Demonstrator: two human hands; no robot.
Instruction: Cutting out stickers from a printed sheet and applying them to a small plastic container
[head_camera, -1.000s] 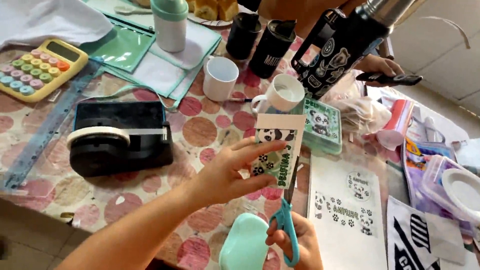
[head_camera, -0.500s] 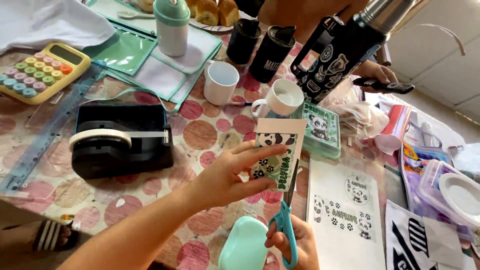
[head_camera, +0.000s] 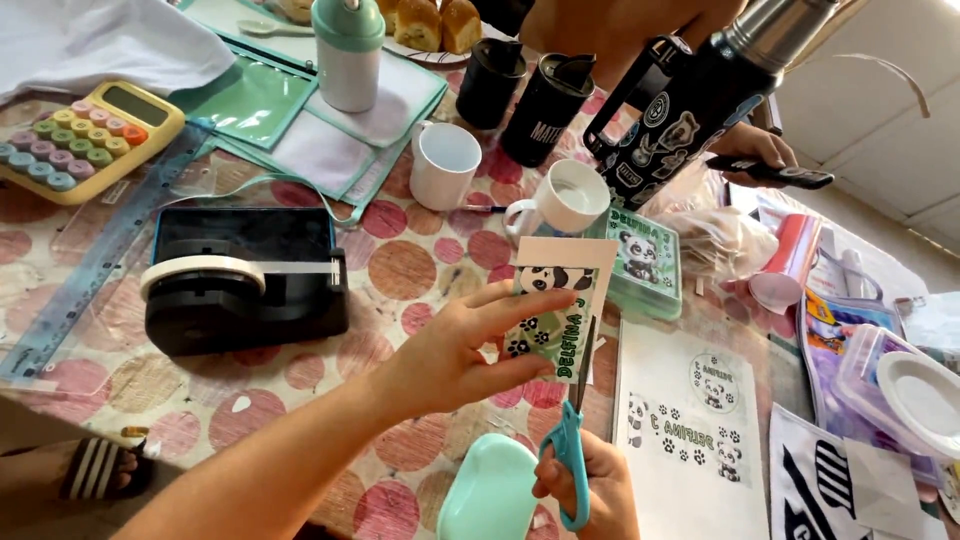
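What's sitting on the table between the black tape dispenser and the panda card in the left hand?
In the head view, nothing stands between the black tape dispenser and the panda card: only bare dotted tablecloth. The left hand holds the card from below.

Your left hand (head_camera: 450, 355) pinches a tall green-and-white panda label (head_camera: 556, 310). Just right of it stands a mint panda box (head_camera: 645, 262); below that box lies a white sheet of panda stickers (head_camera: 690, 430).
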